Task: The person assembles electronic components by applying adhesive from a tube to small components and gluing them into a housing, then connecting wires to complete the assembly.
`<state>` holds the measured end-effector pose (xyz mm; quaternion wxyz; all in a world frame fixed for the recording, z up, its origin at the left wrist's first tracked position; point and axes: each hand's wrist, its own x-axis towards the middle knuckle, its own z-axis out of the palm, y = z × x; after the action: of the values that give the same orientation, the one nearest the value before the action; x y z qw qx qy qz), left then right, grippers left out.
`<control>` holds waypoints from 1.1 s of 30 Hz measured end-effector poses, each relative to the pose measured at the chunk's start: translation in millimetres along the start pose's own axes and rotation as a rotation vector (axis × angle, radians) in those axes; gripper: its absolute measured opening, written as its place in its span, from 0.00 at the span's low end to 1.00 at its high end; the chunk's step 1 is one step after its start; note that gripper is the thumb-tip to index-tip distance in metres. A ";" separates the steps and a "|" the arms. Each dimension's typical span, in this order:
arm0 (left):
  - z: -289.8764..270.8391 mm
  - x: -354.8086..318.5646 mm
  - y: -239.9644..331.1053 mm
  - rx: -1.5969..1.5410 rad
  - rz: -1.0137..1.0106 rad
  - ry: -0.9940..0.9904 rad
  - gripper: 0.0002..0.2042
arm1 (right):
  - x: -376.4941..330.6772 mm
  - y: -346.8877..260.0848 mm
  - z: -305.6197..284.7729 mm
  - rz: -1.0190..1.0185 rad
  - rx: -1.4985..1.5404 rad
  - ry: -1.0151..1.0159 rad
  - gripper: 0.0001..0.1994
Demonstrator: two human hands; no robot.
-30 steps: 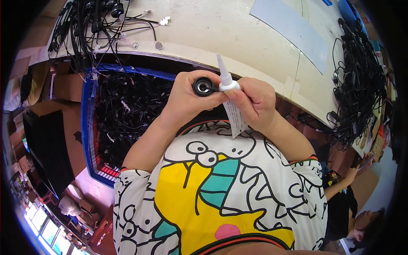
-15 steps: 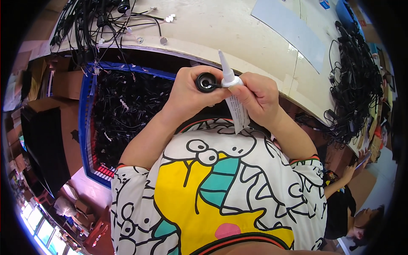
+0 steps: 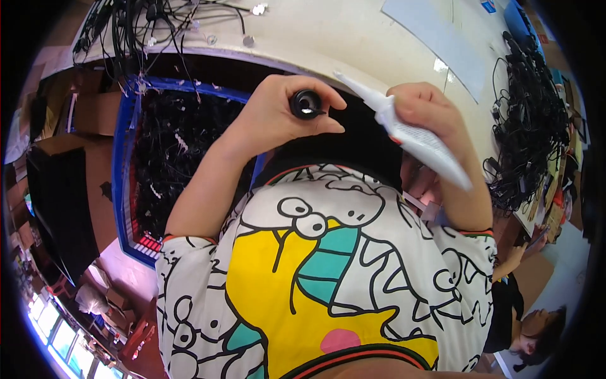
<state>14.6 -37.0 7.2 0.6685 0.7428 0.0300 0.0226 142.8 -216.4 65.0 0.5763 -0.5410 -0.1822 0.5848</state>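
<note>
My left hand (image 3: 278,117) holds a small black round part (image 3: 305,103) between thumb and fingers, its open end facing up with a pale dab inside. My right hand (image 3: 424,114) grips a white squeeze tube (image 3: 409,134), its nozzle pointing up and left toward the black part but a short gap away from it. Both hands are raised in front of my chest, over the near edge of a pale worktable (image 3: 328,38). Below them is my white shirt with a cartoon print (image 3: 315,278).
A blue crate (image 3: 123,158) full of black cables sits under the table at left. Tangled black cables (image 3: 139,19) lie on the tabletop's far left, another pile (image 3: 530,120) at right. A grey sheet (image 3: 442,44) lies on the table. Another person (image 3: 524,316) sits at lower right.
My right hand has pulled the white tube away to the right, off the black part. The two hands, touching before, are now apart.
</note>
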 end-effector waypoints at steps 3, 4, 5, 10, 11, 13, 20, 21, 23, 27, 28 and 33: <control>1.2 1.0 0.2 0.060 0.047 -0.016 0.12 | 1.5 -6.4 1.3 0.119 0.181 -0.013 0.11; 0.8 1.4 -0.3 0.076 0.062 -0.028 0.12 | 2.8 -4.6 0.9 0.139 0.243 -0.032 0.11; 1.5 1.2 -3.7 0.059 0.084 -0.022 0.12 | 4.1 -0.7 -2.8 0.153 0.238 -0.059 0.12; 1.3 0.9 -9.5 0.019 0.075 -0.039 0.12 | 5.5 4.4 2.0 0.167 0.186 -0.051 0.13; 0.0 0.6 -9.2 0.016 0.066 -0.055 0.12 | 7.2 4.0 2.4 0.204 0.237 -0.116 0.12; -0.7 -0.5 -10.6 0.014 0.050 -0.075 0.12 | 8.6 6.0 2.7 0.239 0.295 -0.181 0.12; 1.3 -2.3 -16.9 0.029 0.036 -0.085 0.12 | 11.0 5.5 12.1 0.244 0.187 -0.061 0.12; 1.8 -2.4 -17.1 0.028 0.038 -0.078 0.12 | 11.3 5.5 12.0 0.259 0.184 -0.064 0.12; 1.7 -2.7 -17.1 0.041 0.056 -0.076 0.12 | 12.9 7.9 12.4 0.274 0.188 -0.046 0.13; 2.0 -1.9 -17.8 0.038 0.091 -0.058 0.12 | 14.2 8.9 13.4 0.308 0.196 0.011 0.13; 2.4 -1.6 -17.3 0.038 0.090 -0.062 0.12 | 14.9 10.7 11.1 0.307 0.199 0.014 0.13; 3.9 -0.5 -16.9 0.039 0.121 -0.037 0.12 | 13.2 7.3 19.2 0.309 -0.032 0.118 0.15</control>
<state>14.1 -39.2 -10.0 0.6516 0.7565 -0.0270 0.0487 126.4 -199.0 59.9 0.4806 -0.6051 -0.0720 0.6307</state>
